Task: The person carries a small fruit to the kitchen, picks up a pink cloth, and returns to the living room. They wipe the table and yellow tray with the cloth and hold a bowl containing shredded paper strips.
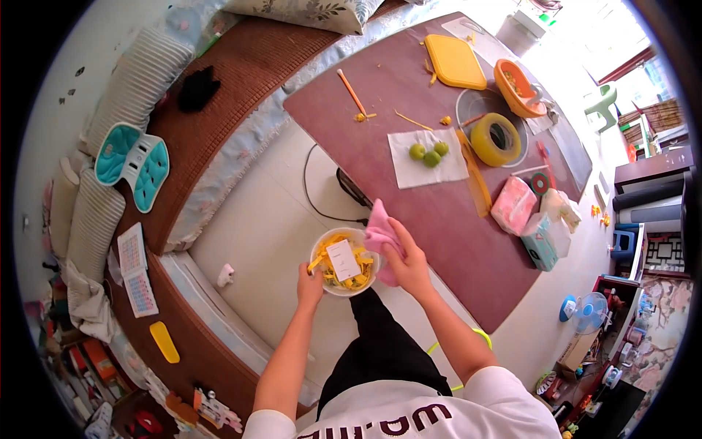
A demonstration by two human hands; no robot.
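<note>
My left hand [310,286] grips the left rim of a round white bowl [338,291]. Yellow strips and scraps [358,281] fill the bowl, and a white card [341,261] with small print lies on top of them. In my right hand [411,265] is a pink cloth [379,233], bunched between the thumb and fingers beside the bowl's right rim. The bowl is over the floor, just left of the table's near edge. Part of the cloth hangs down below my right hand.
On the brown table [439,241] are green fruits [431,159] on a white napkin, a yellow tape roll [495,140], an orange basket [518,88], a yellow lid [455,61] and tissue packs [513,205]. A black cable [311,196] runs across the floor. A brown sofa [194,150] stands left.
</note>
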